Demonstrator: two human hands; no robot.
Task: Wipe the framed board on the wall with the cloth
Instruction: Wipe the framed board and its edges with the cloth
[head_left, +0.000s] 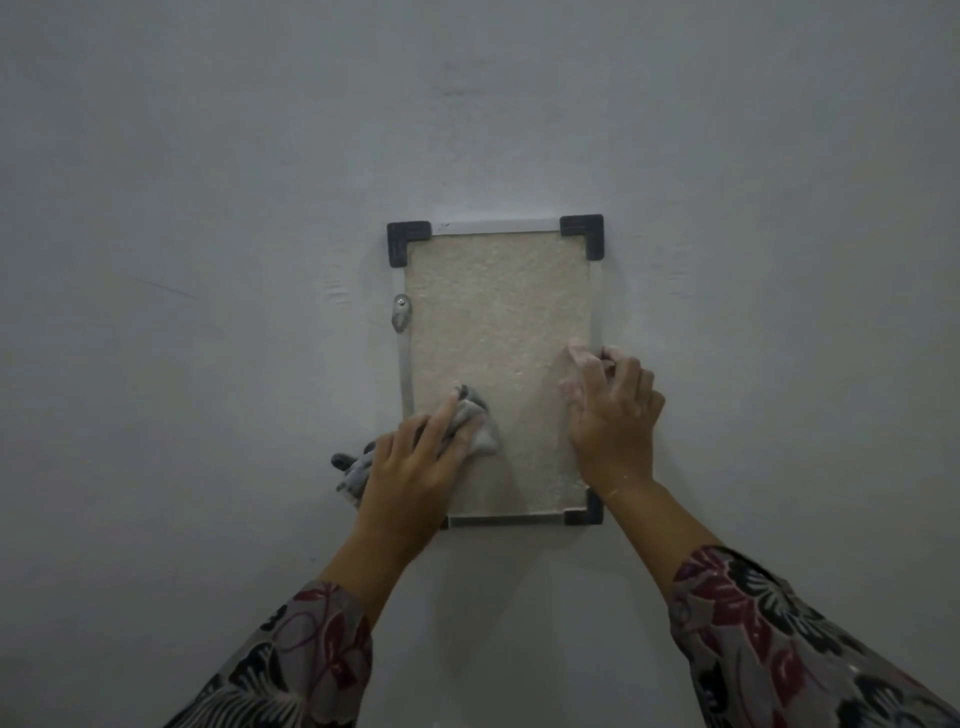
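A small framed board (498, 312) hangs upright on the wall, with a beige textured face, a thin metal frame and black corner caps. My left hand (415, 467) presses a grey patterned cloth (475, 423) against the board's lower left part; a tail of the cloth sticks out left of the hand. My right hand (613, 415) grips the board's right edge, fingers curled over the frame. The lower left corner of the board is hidden behind my left hand.
A metal screw and hanger (400, 312) sit on the frame's left side. The plain grey wall (208, 208) surrounds the board on all sides. Floral sleeves cover both forearms at the bottom.
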